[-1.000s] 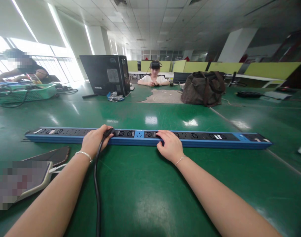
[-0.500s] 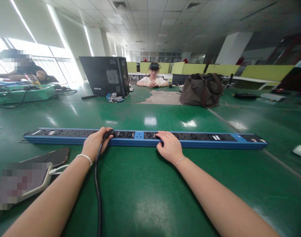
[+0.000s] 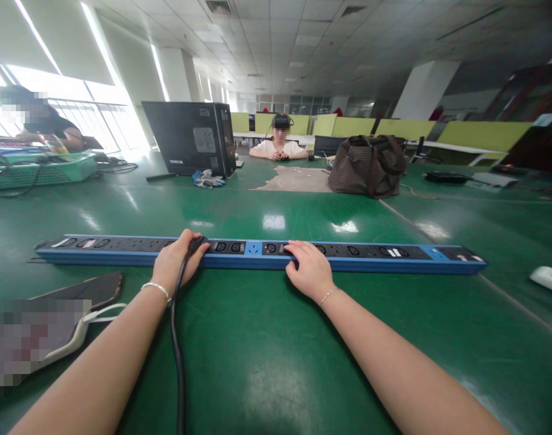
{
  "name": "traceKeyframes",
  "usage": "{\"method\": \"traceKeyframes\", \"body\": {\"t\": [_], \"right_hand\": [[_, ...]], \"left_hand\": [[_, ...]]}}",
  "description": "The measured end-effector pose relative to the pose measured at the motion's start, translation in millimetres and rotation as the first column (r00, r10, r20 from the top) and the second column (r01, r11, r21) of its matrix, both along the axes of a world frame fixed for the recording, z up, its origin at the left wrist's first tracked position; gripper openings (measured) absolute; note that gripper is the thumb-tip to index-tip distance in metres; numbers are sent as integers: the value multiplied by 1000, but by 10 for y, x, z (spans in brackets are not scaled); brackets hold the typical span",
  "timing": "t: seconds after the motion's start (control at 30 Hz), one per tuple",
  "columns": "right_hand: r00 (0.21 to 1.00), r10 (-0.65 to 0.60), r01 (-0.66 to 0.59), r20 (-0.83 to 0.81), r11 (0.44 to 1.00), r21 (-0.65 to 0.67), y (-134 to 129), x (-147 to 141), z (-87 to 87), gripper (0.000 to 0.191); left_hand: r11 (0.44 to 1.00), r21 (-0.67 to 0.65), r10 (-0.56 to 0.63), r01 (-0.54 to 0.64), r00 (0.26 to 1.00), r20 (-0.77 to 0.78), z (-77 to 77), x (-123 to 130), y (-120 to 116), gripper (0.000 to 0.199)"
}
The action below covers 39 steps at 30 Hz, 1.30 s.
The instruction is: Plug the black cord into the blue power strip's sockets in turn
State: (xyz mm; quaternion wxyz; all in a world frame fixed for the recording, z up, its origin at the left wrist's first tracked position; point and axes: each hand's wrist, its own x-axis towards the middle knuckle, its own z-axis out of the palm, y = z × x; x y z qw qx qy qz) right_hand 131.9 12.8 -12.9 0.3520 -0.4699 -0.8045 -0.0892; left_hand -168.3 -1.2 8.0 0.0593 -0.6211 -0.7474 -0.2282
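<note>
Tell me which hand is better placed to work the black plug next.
Probably the left hand: its fingers grip the plug at the power strip, where the cord leads up to it. The right hand touches the power strip farther right, apart from the plug.

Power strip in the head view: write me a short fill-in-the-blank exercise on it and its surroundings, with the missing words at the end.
1. The left hand holds the plug of a ____-coloured cable.
2. The right hand touches the power strip, whose outer casing is ____.
3. In the picture, the brown bag stands to the ____ of the computer tower.

Missing words: black; blue; right.
</note>
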Motion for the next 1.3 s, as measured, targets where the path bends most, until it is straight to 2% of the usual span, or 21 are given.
{"method": "traceKeyframes", "body": {"t": [0.23,0.47,0.73,1.03,1.3], "right_hand": [[1000,5,-5,-22,1000,-2,4,-4,-6,35],[1000,1,-2,-30,1000,-8,3,-7,-7,36],[1000,-1,1,-16,1000,-17,1,-6,0,36],[1000,4,-5,-25,1000,-23,3,3,-5,36],[1000,-2,2,0,1000,-12,7,10,-2,35]], "left_hand": [[998,41,-48,49,998,-27,-22,-7,-11,38],[999,34,-35,36,999,-40,-31,-20,8,39],[999,38,-3,3,1000,-3,-56,-31,55,42],[997,42,-64,64,998,0,-34,-30,12,40],[996,65,-61,58,997,38,-33,-8,6,40]]}}
